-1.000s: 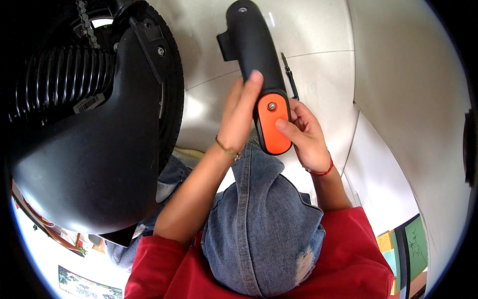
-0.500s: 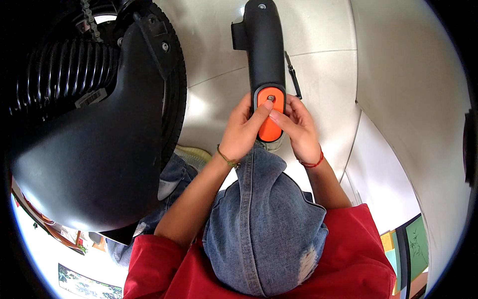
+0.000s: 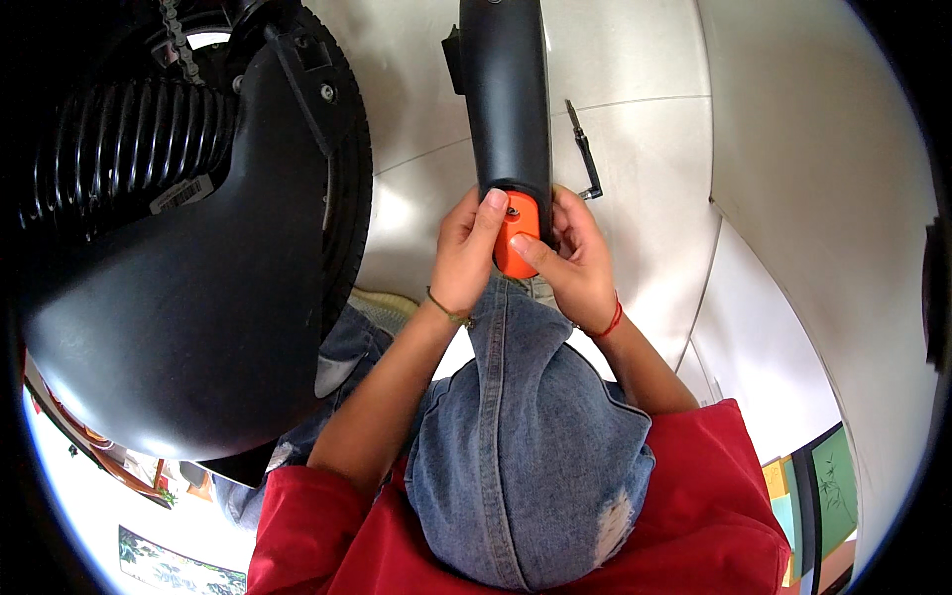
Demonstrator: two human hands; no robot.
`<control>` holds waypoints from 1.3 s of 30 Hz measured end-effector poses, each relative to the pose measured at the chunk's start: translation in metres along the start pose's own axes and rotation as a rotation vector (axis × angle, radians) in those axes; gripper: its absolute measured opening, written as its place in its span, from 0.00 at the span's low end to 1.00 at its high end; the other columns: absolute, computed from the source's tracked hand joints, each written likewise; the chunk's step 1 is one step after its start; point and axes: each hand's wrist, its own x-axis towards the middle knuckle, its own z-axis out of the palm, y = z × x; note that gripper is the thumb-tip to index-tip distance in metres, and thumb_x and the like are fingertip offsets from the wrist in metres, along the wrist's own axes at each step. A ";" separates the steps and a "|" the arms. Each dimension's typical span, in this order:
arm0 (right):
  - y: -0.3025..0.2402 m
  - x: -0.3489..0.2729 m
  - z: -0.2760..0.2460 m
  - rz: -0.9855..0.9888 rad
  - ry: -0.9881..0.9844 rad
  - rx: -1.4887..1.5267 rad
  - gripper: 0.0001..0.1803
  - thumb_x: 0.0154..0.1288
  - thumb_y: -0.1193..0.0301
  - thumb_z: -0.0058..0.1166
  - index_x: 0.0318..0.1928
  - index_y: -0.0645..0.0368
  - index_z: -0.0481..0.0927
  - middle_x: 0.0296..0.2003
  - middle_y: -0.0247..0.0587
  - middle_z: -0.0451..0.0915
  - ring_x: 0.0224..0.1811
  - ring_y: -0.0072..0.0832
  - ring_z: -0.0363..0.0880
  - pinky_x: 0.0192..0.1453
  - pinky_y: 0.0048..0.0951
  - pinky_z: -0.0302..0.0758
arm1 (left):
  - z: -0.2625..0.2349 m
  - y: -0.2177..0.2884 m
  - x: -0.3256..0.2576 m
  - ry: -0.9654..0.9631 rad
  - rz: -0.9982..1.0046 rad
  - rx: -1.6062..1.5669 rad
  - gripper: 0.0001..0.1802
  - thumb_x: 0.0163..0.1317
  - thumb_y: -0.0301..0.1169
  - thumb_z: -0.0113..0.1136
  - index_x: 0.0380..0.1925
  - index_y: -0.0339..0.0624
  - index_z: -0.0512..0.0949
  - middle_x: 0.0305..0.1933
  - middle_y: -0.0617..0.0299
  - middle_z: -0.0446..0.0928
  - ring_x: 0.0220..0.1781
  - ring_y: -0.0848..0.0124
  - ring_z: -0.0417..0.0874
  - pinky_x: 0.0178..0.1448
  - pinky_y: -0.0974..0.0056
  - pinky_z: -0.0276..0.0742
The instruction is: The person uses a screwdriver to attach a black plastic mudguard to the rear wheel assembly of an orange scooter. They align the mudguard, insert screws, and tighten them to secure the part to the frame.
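A long black plastic cover [image 3: 511, 99] with an orange reflector [image 3: 518, 238] at its near end rests against my denim-clad knee [image 3: 526, 416]. My left hand [image 3: 466, 253] grips the left side of that end, the forefinger lying on the orange reflector beside a small screw. From the right, my right hand [image 3: 575, 258] holds the same end with its thumb pressed on the lower part of the reflector. Both hands wear thin wrist bands.
A large black motorcycle fender and ribbed tyre [image 3: 188, 258] fill the left. A screwdriver [image 3: 585, 149] lies on the pale tiled floor [image 3: 645, 178] to the right of the cover. A white wall [image 3: 813, 198] rises on the right.
The black cover has swung from tilted to nearly upright and slid away, so less of the orange reflector shows. Both hands have closed in around its near end.
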 end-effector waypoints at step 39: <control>0.004 0.003 -0.083 -0.018 0.432 -0.342 0.08 0.67 0.76 0.52 0.46 0.65 0.75 0.36 0.37 0.81 0.37 0.19 0.77 0.43 0.19 0.73 | -0.025 -0.022 -0.010 -0.192 -0.170 0.233 0.16 0.61 0.32 0.57 0.46 0.32 0.77 0.43 0.56 0.82 0.45 0.70 0.81 0.53 0.65 0.76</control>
